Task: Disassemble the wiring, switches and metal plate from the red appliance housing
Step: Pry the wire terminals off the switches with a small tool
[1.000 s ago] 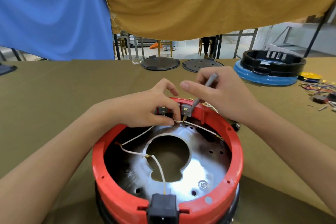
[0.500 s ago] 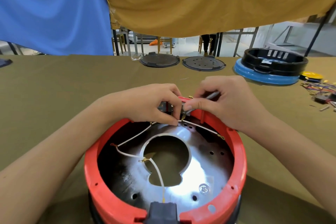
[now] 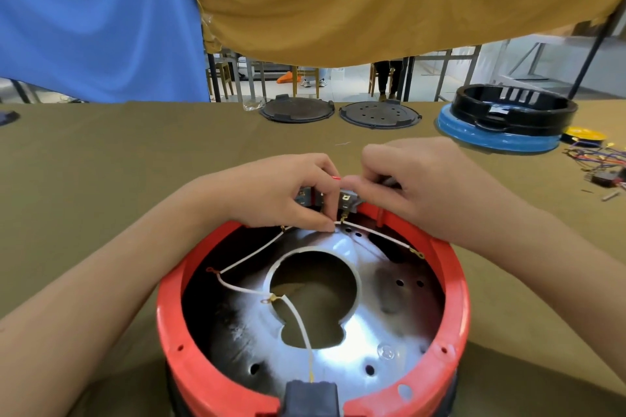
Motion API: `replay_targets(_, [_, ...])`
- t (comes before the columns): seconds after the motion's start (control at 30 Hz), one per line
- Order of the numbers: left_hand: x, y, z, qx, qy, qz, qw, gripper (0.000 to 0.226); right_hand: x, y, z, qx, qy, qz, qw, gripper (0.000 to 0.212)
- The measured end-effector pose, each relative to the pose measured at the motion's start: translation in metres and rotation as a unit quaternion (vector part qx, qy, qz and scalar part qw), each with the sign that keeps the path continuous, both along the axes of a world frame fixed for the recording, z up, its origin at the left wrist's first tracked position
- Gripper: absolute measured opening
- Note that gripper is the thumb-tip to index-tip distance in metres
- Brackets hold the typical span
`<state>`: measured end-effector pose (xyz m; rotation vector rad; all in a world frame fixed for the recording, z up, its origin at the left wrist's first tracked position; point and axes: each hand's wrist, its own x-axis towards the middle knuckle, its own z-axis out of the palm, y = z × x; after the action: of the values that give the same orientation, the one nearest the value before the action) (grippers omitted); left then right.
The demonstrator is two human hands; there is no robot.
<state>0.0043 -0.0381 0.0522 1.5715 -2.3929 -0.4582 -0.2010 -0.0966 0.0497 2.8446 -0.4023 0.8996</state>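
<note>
The left hand (image 3: 284,193) is curled at the far rim of the red housing (image 3: 454,284), its thumb and forefinger pinched together on the white wire (image 3: 372,231) right where its brass terminal meets the grey switch (image 3: 349,200). The right hand (image 3: 413,186) is closed as well, fingers wrapped round a slim grey tool (image 3: 389,182), most likely a small screwdriver; its tip is hidden behind the thumb, so whether it touches the switch cannot be told.

The switch sits on the far edge of the housing, directly between the two hands and just below their fingertips, the left hand touching its near side and the right hand against its right side. Both are equally close. The wire runs from the switch rightward and nearward along the inner wall, so freeing the terminal probably means pulling it down and toward the near side, along the line of the tab.

Inside the housing lies the shiny metal plate (image 3: 382,345) with its large central opening, more white wires crossing it to a dark socket (image 3: 311,394) at the near rim. The housing stands on an olive-covered counter (image 3: 101,179). Well apart at the far edge lie two dark round plates (image 3: 379,113), and far right a black ring on a blue base (image 3: 498,140) beside a tangle of removed wires (image 3: 596,156).
</note>
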Motion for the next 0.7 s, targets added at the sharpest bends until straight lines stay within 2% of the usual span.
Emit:
replay_targets(0.1, [0.000,0.000,-0.001,0.001,0.005,0.001,1.000,0.006,0.001,-0.001,0.000,0.027,0.007,0.007,1.000,0.035])
replay_targets(0.2, [0.000,0.000,-0.001,0.003,0.006,0.002,1.000,0.005,0.001,-0.006,-0.002,0.159,-0.043,-0.026,0.986,0.038])
replay_targets(0.3, [0.001,0.000,-0.001,0.008,0.004,0.006,1.000,0.006,0.004,-0.012,-0.004,0.243,-0.031,-0.041,0.969,0.044])
replay_targets(0.5, [0.001,0.000,-0.001,0.006,0.005,0.004,1.000,0.008,-0.001,-0.008,-0.008,0.183,-0.099,-0.020,0.978,0.041])
replay_targets(0.7, [0.002,-0.001,-0.002,0.007,0.003,-0.002,1.000,0.010,-0.002,-0.004,-0.009,0.120,-0.108,-0.026,0.987,0.034])
